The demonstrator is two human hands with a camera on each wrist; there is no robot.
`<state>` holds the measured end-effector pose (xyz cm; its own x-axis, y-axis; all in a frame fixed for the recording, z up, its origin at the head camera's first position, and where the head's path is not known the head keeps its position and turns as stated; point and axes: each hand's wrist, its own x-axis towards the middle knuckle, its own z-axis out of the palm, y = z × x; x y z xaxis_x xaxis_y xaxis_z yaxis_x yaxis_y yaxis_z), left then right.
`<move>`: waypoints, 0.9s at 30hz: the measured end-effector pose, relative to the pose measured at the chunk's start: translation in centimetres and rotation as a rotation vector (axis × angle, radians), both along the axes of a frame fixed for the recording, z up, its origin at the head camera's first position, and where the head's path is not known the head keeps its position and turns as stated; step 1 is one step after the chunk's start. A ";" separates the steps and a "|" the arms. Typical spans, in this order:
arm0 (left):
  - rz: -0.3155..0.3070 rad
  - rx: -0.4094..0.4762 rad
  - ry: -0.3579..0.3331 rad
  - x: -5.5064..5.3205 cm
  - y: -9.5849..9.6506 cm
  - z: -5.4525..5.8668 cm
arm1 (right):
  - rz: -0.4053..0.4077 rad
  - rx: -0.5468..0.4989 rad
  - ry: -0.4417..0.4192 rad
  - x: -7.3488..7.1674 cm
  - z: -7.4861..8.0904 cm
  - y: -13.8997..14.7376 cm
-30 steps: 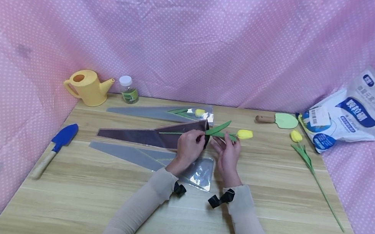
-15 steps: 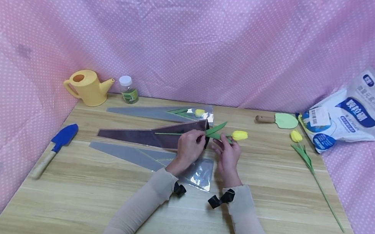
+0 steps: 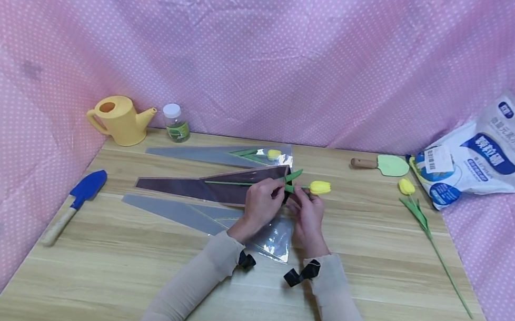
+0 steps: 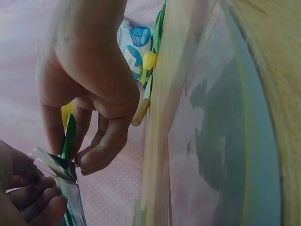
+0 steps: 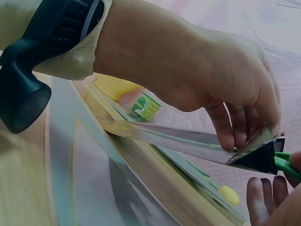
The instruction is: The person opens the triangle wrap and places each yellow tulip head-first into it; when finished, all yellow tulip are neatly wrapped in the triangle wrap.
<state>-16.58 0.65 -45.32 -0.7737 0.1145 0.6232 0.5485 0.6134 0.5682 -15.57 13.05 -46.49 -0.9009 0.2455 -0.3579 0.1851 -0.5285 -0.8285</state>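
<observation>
My left hand [image 3: 262, 201] pinches the edge of a dark, clear-fronted flower sleeve [image 3: 226, 186] at its wide mouth. A yellow tulip [image 3: 320, 188] lies with its thin stem inside the sleeve, while the bloom and part of the leaves stick out to the right. Just below the bloom, my right hand [image 3: 310, 214] pinches the tulip by its leaves. In the right wrist view the sleeve's black mouth [image 5: 256, 157] gapes around the green leaves. The left wrist view has the right hand [image 4: 89, 80] above the mouth; its fingers partly hide the bloom [image 4: 68, 115].
A flat sleeve [image 3: 161, 212] lies in front, and another sleeve [image 3: 182, 151] holding a tulip lies behind. Around them are a watering can [image 3: 121, 121], a jar [image 3: 177, 124], a blue trowel [image 3: 87, 189], a green trowel [image 3: 391, 166], a loose tulip [image 3: 426, 227] and a fertilizer bag [image 3: 492, 155].
The tulip has slid left, deeper into the dark sleeve, with my right hand shifting slightly left. My left hand keeps its grip at the sleeve's mouth.
</observation>
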 end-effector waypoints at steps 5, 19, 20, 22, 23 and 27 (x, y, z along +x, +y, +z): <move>-0.024 -0.001 0.003 0.1 0.0 0.1 | 0.009 -0.010 0.013 0.1 -0.2 -0.3; -0.106 -0.003 -0.058 -0.5 -0.3 -0.1 | -0.039 0.012 0.037 -0.1 -0.4 -0.7; -0.109 -0.003 -0.062 -0.6 -0.4 -0.1 | -0.047 0.015 0.041 -0.1 -0.4 -0.7; -0.110 -0.005 -0.064 -0.9 -0.8 -0.1 | -0.058 0.014 0.044 -0.2 -0.4 -0.8; -0.108 -0.005 -0.063 -1.1 -1.0 0.0 | -0.060 0.012 0.048 -0.2 -0.4 -0.8; -0.110 -0.029 -0.110 -1.9 -2.5 0.3 | -0.066 0.005 0.056 -0.3 -0.4 -0.8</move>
